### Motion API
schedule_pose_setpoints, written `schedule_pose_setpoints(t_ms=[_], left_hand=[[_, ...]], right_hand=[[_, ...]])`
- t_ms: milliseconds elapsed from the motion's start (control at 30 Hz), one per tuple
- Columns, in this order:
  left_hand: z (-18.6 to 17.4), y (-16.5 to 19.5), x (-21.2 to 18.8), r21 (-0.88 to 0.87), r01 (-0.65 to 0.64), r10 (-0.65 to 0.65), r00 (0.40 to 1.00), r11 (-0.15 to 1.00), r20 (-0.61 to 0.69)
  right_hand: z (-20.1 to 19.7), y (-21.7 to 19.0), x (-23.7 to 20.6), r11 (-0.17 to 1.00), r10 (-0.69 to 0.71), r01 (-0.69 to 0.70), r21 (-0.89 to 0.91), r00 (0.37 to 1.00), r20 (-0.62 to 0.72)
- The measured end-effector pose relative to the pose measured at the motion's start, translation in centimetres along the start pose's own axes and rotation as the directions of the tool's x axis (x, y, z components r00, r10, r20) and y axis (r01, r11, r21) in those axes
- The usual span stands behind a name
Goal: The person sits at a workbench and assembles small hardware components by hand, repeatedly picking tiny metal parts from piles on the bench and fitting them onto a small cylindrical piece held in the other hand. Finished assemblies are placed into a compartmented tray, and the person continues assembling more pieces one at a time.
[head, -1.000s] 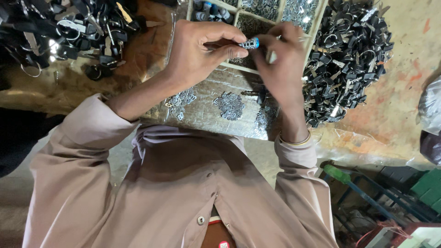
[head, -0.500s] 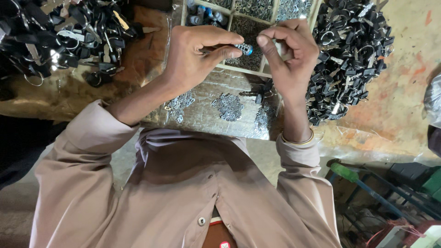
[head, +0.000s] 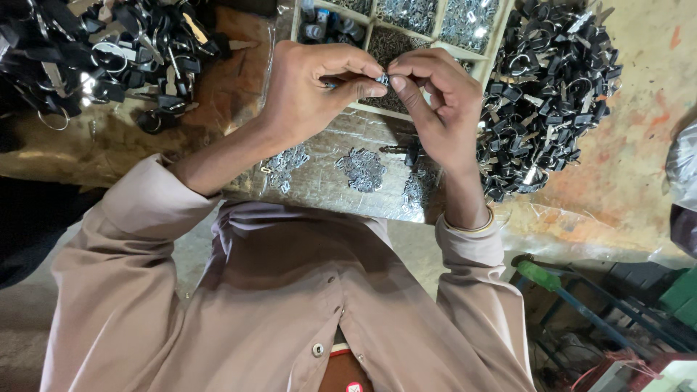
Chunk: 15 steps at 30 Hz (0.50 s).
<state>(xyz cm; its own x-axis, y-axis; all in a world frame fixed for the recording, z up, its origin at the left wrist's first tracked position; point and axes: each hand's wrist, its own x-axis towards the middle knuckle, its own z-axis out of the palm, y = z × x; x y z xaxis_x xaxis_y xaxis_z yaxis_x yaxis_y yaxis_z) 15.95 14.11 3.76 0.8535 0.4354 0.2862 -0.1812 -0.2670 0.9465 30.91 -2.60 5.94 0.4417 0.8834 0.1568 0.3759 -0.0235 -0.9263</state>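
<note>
My left hand (head: 308, 91) and my right hand (head: 443, 109) meet fingertip to fingertip over the workbench. Both pinch one small metal part (head: 380, 77), which the fingers mostly hide. Right behind the hands lies a wooden tray with compartments (head: 428, 45) that hold tiny metal pieces and a few dark parts. Below the hands, small heaps of silvery metal pieces (head: 361, 169) lie on the shiny bench cover (head: 319, 190).
A large heap of black keys with rings (head: 552, 87) sits right of the tray. Another such heap (head: 94, 58) lies at the far left. Green and blue frames (head: 581, 297) and clutter stand on the floor at the lower right.
Both hands have drawn closer together, so the fingertips now touch around the small part. The right hand's fingers have curled in over it.
</note>
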Motion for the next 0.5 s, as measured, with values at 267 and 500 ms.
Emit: schedule_pose_setpoints(t_ms=[267, 500], left_hand=[[0.05, -0.34, -0.02, -0.002, -0.006, 0.006, 1.000, 1.000, -0.009], [0.12, -0.54, -0.04, 0.012, -0.020, 0.020, 1.000, 1.000, -0.009]], right_hand=[[-0.27, -0.57, -0.05, 0.996, 0.087, -0.086, 0.038, 0.996, -0.035], [-0.37, 0.02, -0.32, 0.998, -0.013, 0.014, -0.060, 1.000, 0.016]])
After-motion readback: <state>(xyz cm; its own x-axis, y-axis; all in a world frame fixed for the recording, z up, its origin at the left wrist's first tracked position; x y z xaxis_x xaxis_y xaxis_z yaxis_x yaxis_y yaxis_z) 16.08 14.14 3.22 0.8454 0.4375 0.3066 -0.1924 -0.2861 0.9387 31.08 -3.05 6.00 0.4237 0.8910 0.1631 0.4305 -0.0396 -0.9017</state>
